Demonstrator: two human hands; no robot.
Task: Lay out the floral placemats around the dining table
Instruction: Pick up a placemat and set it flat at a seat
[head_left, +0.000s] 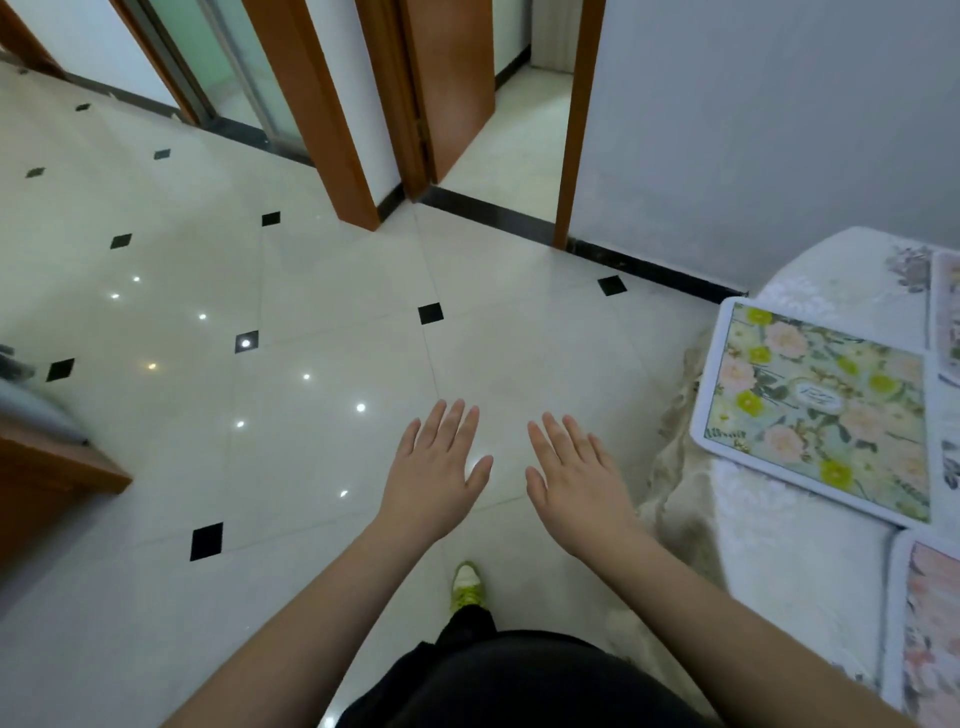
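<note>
A floral placemat (821, 410) with pink and yellow flowers and a white border lies flat on the dining table (810, 561), which carries a pale patterned cloth at the right edge. A second placemat (930, 634) shows at the lower right, and part of a third (948, 312) at the far right. My left hand (434, 478) and my right hand (576, 486) are held out side by side over the floor, palms down, fingers spread, holding nothing. Both are left of the table and touch no placemat.
Glossy cream floor tiles (291, 395) with small black diamonds fill the middle. Wooden door frames (332, 130) and an open doorway (509, 130) stand ahead. A wooden furniture edge (57, 467) juts in at the left. My foot in a green shoe (467, 587) is below my hands.
</note>
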